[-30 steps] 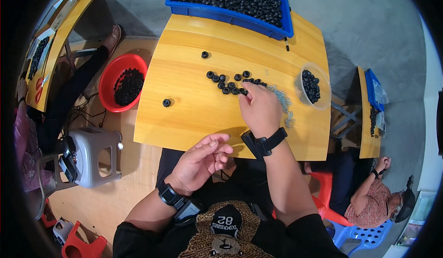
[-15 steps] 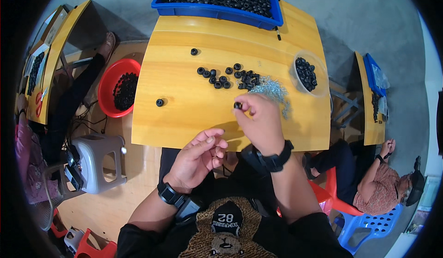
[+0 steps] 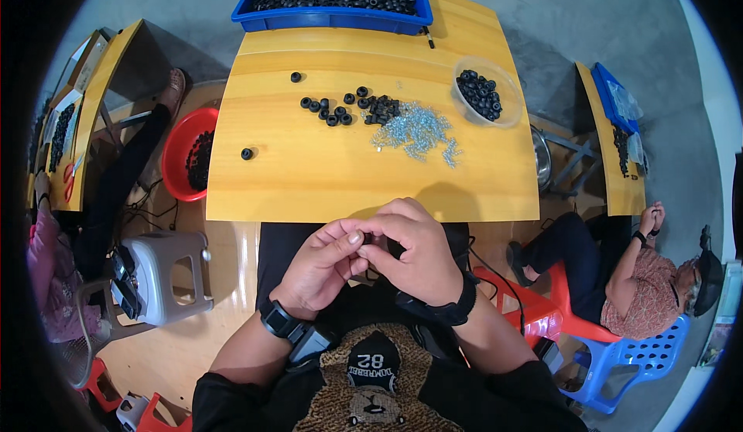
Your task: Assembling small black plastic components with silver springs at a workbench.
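My left hand (image 3: 316, 268) and my right hand (image 3: 416, 252) meet in front of my chest, just off the table's near edge. Both thumbs and fingertips pinch one small black round part (image 3: 367, 238) between them; most of it is hidden by the fingers. On the yellow wooden table (image 3: 309, 188) lie several loose black round parts (image 3: 332, 119), dark and ring-like with a hole. To their right is a bunch of smaller black pieces (image 3: 381, 109), touching a spread heap of tiny silvery pieces (image 3: 418, 129), too small to name.
A blue tray (image 3: 333, 19) full of black round parts stands at the far edge, with a black pen-like object (image 3: 429, 39) beside it. A clear tub (image 3: 507, 115) of them sits right. On the floor left are a red basin (image 3: 172, 157) and grey stool (image 3: 159, 277). People sit both sides.
My right hand has come back from beside the silvery heap to my left hand, bringing the black round part. Both hands now hold it. The view has shifted a little.
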Demonstrator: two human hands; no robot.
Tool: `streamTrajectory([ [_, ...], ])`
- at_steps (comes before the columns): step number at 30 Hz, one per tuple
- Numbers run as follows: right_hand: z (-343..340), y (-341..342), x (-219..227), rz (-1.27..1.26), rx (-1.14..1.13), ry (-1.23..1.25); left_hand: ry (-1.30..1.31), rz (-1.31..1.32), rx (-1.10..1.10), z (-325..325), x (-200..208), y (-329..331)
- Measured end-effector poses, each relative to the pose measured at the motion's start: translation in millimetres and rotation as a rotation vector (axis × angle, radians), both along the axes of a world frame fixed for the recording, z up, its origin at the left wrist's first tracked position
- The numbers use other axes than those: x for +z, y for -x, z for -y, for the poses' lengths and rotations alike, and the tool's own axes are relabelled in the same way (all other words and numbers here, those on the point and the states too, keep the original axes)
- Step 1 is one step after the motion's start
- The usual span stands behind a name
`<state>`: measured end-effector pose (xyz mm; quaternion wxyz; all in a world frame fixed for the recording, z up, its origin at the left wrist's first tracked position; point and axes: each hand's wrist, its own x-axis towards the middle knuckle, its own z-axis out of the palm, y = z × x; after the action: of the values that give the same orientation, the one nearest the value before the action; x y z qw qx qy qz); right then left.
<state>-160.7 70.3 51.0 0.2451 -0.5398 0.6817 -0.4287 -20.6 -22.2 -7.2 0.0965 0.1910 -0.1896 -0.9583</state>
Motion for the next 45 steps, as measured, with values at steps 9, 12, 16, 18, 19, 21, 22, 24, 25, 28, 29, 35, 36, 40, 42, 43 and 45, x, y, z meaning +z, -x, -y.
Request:
streamTrajectory([
  [9, -12.6, -7.5, 3.2, 0.077, 0.005, 0.032, -0.005, -0.045, 0.025, -12.3, 3.5, -9.3],
  [12, -12.9, -9.7, 6.9, 0.162, -0.019, 0.021, -0.021, -0.075, 0.050, -13.3, 6.1, -8.2],
  [16, -17.9, -5.8, 7.4, 0.087, -0.009, 0.042, -0.040, -0.081, 0.042, -14.3, 3.3, -8.7],
  [18, -19.4, -5.6, 5.7, 0.091, -0.012, 0.065, -0.061, -0.073, 0.045, -14.6, 0.1, -9.9],
  [19, -19.9, -5.4, 5.4, 0.089, -0.007, 0.050, -0.063, -0.073, 0.048, -14.4, -1.4, -10.4],
  [21, -19.3, -6.4, 5.0, 0.086, -0.001, 0.033, -0.075, -0.089, 0.043, -13.5, -4.5, -10.8],
  [22, -18.7, -7.3, 5.4, 0.096, -0.011, 0.011, -0.077, -0.090, 0.045, -13.2, -6.6, -11.0],
  [24, -17.6, -8.9, 7.5, 0.105, -0.020, -0.010, -0.075, -0.091, 0.041, -12.5, -9.2, -11.3],
  [25, -17.1, -9.6, 9.4, 0.107, -0.030, -0.028, -0.076, -0.091, 0.043, -12.0, -8.5, -11.4],
  [28, -15.4, -10.5, 9.1, 0.082, -0.036, -0.025, -0.075, -0.084, 0.047, -11.2, -7.1, -11.8],
  [29, -14.7, -10.8, 8.7, 0.056, -0.034, -0.004, -0.081, -0.086, 0.046, -11.1, -7.2, -12.4],
  [35, -11.1, -17.4, 7.8, -0.053, -0.038, 0.086, -0.123, -0.146, 0.033, -10.0, -7.2, -13.2],
  [36, -10.4, -17.9, 8.6, -0.053, -0.037, 0.086, -0.124, -0.150, 0.031, -9.3, -5.6, -12.9],
  [40, -9.6, -18.5, 12.4, -0.074, -0.034, 0.100, -0.144, -0.200, 0.010, -9.8, -5.1, -12.2],
  [42, -9.7, -18.1, 12.4, -0.080, -0.030, 0.097, -0.155, -0.172, 0.039, -12.4, -1.5, -10.2],
  [43, -9.8, -17.6, 11.3, -0.087, -0.036, 0.101, -0.155, -0.172, 0.038, -12.7, -1.8, -9.2],
  [45, -9.9, -16.6, 10.1, -0.094, -0.042, 0.104, -0.148, -0.133, 0.030, -12.9, -1.9, -7.4],
])
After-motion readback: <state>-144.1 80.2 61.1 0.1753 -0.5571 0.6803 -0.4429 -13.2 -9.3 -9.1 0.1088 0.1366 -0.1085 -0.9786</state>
